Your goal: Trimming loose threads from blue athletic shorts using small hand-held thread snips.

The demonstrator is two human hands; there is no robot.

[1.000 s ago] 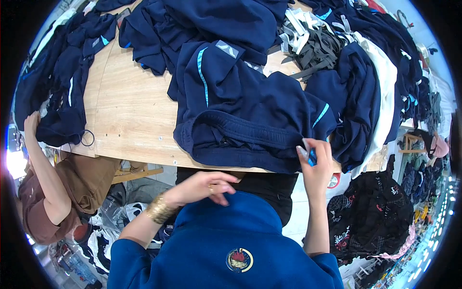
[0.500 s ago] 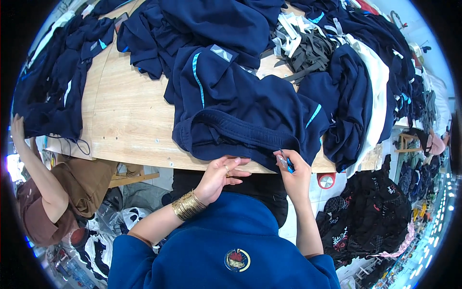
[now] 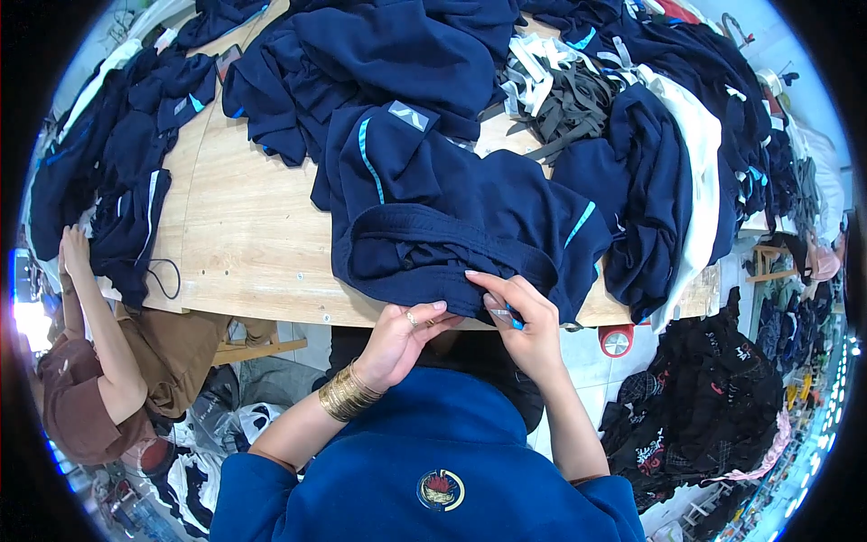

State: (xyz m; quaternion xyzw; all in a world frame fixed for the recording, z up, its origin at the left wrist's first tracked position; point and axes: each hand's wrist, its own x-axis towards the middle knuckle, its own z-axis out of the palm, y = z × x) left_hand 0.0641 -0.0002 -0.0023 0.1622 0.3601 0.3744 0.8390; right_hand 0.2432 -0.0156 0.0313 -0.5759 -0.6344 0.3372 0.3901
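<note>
A navy garment [image 3: 452, 194] with light-blue piping and a wide stitched waistband [image 3: 411, 221] lies across the near edge of the table. The waistband opening faces me. My left hand [image 3: 402, 339] pinches the near edge of the band between thumb and fingers. Just to the right, my right hand [image 3: 526, 327] has its index finger and thumb on the same edge. Tucked in the right palm are small blue-handled snips [image 3: 516, 322], mostly covered by the fingers.
The wooden table [image 3: 244, 235] carries more navy garments [image 3: 388, 63]. Grey and white strips [image 3: 569, 99] lie in a heap beyond, right of centre. At the left, a co-worker's hands [image 3: 76, 248] touch dark clothing. Black garments [image 3: 695, 406] are piled below right.
My right hand has moved left and down onto the waistband edge, bringing the snips. My left fingers have closed on the fabric. The co-worker's arms have shifted.
</note>
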